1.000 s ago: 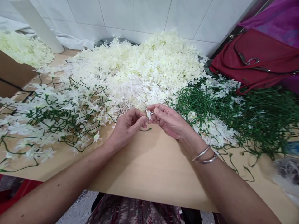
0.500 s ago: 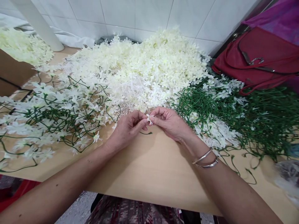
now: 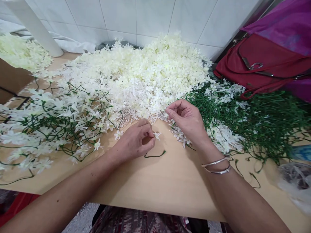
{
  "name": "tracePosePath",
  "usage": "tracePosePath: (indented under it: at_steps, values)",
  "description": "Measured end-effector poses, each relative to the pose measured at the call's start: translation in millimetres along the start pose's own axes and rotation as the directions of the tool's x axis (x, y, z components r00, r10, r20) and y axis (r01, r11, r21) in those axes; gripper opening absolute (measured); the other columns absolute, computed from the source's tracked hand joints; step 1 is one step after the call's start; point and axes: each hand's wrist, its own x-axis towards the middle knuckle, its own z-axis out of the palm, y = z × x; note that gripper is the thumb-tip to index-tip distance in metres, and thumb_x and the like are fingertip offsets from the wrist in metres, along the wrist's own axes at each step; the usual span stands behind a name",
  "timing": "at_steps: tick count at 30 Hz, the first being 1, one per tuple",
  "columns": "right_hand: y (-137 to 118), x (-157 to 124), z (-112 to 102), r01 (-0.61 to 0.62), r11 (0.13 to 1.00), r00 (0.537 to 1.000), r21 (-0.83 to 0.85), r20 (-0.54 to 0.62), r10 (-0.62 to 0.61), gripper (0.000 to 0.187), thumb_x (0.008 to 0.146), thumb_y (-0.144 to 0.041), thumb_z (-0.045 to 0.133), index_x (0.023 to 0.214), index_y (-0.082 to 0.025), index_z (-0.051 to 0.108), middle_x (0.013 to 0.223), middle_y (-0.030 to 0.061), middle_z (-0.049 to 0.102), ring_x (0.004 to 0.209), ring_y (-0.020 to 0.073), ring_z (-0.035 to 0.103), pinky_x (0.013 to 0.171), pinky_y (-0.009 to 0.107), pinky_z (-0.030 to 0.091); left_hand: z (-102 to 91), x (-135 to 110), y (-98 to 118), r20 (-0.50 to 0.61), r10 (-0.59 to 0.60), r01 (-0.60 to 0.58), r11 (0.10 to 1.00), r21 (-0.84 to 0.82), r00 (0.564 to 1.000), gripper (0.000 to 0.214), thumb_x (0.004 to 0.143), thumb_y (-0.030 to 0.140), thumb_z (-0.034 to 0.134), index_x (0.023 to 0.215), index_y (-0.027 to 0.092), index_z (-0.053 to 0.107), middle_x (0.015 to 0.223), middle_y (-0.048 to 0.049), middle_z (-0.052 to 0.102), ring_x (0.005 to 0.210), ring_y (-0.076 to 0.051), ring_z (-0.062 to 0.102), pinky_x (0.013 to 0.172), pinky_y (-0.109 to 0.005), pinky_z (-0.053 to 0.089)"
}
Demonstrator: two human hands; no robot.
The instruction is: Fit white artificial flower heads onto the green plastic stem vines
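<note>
Left hand (image 3: 136,141) pinching flowered green stem (image 3: 153,156), right hand (image 3: 188,120) half-open, empty, beside white flower heap (image 3: 145,71), bare stem pile (image 3: 267,119) beyond

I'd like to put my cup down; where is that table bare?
The light wooden tabletop is bare along its near edge, between the forearms, near the left hand, which pinches a small white flower, and the right hand. Crowded: the heap of cream artificial flowers behind, flowered green vines left, bare green stems right.

flower heap (image 3: 145,71) behind hands; stems (image 3: 262,123) right
</note>
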Motion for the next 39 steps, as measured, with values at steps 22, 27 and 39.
tracePosePath:
  at_steps: [22, 27, 39]
  values:
    - [11.1, -10.8, 14.1, 0.297, 0.785, 0.951, -0.544, 0.091, -0.296, 0.015, 0.092, -0.01, 0.061, 0.084, -0.022, 0.064, 0.097, 0.0058, 0.062, 0.086, 0.021, 0.061, 0.076, 0.036, 0.049, -13.3, 8.7, -17.2, -0.462, -0.053, 0.15, 0.973, 0.176, 0.885, 0.004, 0.095, 0.02, 0.066, 0.093, 0.018, 0.069, 0.104, -0.0055, 0.066, 0.07, -0.011, 0.058, 0.066, -0.025, 0.05]
    - [10.6, -8.8, 13.1, 0.319, 0.782, 0.931, -0.535, 0.022, -0.364, 0.018, 0.092, -0.007, 0.059, 0.084, -0.022, 0.062, 0.092, 0.0042, 0.065, 0.082, 0.0198, 0.061, 0.077, 0.035, 0.049, -11.5, 8.9, -13.2, -0.52, -0.216, 0.18, 0.976, -0.12, 0.826, 0.012, 0.093, 0.031, 0.07, 0.093, 0.019, 0.066, 0.088, -0.002, 0.073, 0.07, -0.012, 0.069, 0.065, -0.023, 0.053]
    - [-1.6, -21.1, 22.1, 0.275, 0.573, 0.96, -0.772, 0.247, -0.128, 0.012, 0.09, -0.009, 0.066, 0.083, -0.02, 0.066, 0.09, 0.0071, 0.066, 0.085, 0.0246, 0.06, 0.078, 0.038, 0.042, -11.8, 9.7, -12.1, -0.427, -0.327, 0.185, 0.922, -0.34, 0.843, 0.017, 0.091, 0.034, 0.076, 0.09, 0.018, 0.071, 0.075, -0.0007, 0.073, 0.067, -0.012, 0.07, 0.064, -0.022, 0.053]
